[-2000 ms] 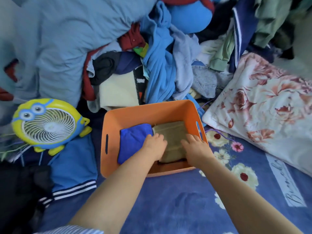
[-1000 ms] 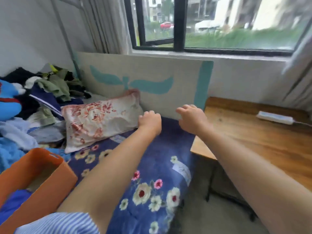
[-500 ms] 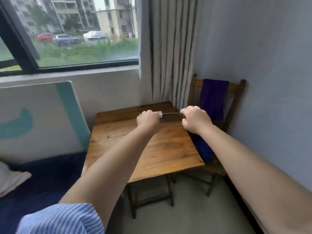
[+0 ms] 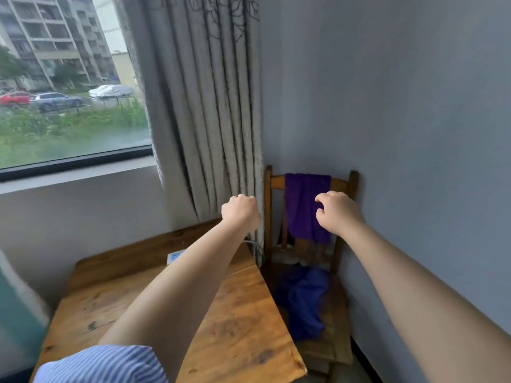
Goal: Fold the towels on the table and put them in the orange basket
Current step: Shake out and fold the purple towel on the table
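A purple towel [image 4: 302,205] hangs over the back of a wooden chair [image 4: 315,255] in the corner. A crumpled blue towel [image 4: 302,299] lies on the chair's seat. My right hand [image 4: 338,212] is stretched out in front of the purple towel, fingers curled and apart, holding nothing. My left hand [image 4: 242,211] is raised beside the curtain with its fingers closed into a loose fist, empty. The wooden table [image 4: 235,322] lies below my left arm. The orange basket is out of view.
A grey curtain [image 4: 204,106] hangs between the window [image 4: 69,78] and the grey wall [image 4: 401,106]. A white power strip [image 4: 175,256] with its cable lies at the table's far edge. The chair stands tight between table and wall.
My view turned from the basket on the bed to the table and the chair in the corner. Both hands left the basket and rose toward the chair; the right one has spread its fingers.
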The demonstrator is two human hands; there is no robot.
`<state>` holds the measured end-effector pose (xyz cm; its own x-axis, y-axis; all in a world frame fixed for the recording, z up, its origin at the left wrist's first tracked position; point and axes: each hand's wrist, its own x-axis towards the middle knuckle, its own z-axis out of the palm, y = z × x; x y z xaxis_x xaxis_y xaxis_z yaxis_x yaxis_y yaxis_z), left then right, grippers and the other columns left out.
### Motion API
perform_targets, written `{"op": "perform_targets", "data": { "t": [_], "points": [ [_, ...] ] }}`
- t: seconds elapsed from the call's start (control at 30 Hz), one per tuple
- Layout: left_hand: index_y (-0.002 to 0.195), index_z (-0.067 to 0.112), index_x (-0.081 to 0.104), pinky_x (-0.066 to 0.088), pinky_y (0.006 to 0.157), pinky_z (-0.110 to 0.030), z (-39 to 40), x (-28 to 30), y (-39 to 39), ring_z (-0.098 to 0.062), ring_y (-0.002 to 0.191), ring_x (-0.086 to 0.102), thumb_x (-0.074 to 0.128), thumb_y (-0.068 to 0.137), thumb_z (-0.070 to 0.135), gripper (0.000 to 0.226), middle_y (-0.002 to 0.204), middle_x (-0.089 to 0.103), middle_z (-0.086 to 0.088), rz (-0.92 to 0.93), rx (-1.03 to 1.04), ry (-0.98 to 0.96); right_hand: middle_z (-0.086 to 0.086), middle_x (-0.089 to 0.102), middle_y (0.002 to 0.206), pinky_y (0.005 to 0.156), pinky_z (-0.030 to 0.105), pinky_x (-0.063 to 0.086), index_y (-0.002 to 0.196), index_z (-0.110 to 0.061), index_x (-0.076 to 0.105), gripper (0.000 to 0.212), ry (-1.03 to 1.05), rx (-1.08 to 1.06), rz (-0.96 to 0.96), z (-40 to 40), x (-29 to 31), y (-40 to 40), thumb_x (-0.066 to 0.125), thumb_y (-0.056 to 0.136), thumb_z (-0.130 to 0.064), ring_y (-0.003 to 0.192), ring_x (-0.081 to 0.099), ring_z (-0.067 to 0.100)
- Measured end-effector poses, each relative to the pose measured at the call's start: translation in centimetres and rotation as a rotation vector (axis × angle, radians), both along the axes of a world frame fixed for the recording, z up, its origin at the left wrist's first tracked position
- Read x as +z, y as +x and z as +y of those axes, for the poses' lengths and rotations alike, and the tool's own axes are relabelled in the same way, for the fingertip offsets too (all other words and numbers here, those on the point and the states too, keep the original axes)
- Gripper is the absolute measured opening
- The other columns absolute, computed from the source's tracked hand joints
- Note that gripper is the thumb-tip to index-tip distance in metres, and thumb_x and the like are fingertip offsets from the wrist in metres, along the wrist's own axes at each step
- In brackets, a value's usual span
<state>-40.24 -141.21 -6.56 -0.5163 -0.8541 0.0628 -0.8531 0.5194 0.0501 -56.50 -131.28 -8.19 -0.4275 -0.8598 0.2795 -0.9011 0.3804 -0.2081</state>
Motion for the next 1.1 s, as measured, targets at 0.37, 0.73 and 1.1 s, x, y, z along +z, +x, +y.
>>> {"op": "perform_targets", "data": {
  "t": [0.37, 0.73, 1.1],
  "points": [
    [0.115, 0.006, 0.051, 0.043, 0.077, -0.035, -12.6, -2.3, -11.6, -0.031, 0.112, 0.048, 0.039, 0.092, 0.015, 0.027, 0.122, 0.051, -0.013, 0.025, -0.167, 0.054, 0.013, 0.057, 0.119, 0.083, 0.033, 0.044, 0.120, -0.007, 0.054, 0.033, 0.059, -0.220, -0.069, -8.6, -2.4, -10.0, 0.045, 0.088, -0.014, 0.111, 0.050, 0.031],
    [0.112, 0.007, 0.053, 0.043, 0.077, -0.028, -21.5, -8.7, -23.3, -0.023, 0.102, 0.057, 0.037, 0.096, 0.029, 0.031, 0.110, 0.060, -0.009, 0.183, -0.075, 0.377, 0.011, 0.060, 0.118, 0.084, 0.034, 0.045, 0.119, -0.011, 0.055, 0.037, 0.145, -0.195, -0.078, -19.4, -6.6, -21.6, 0.046, 0.091, -0.034, 0.111, 0.054, 0.029],
    [0.120, 0.009, 0.055, 0.042, 0.078, -0.026, -25.7, -13.1, -29.3, -0.024, 0.105, 0.058, 0.051, 0.091, 0.032, 0.037, 0.111, 0.064, -0.010, 0.468, 0.220, 0.317, 0.008, 0.053, 0.117, 0.091, 0.033, 0.033, 0.112, -0.013, 0.060, 0.028, 0.194, -0.128, -0.049, -25.6, -11.8, -27.6, 0.044, 0.092, -0.026, 0.108, 0.051, 0.026]
  ]
}}
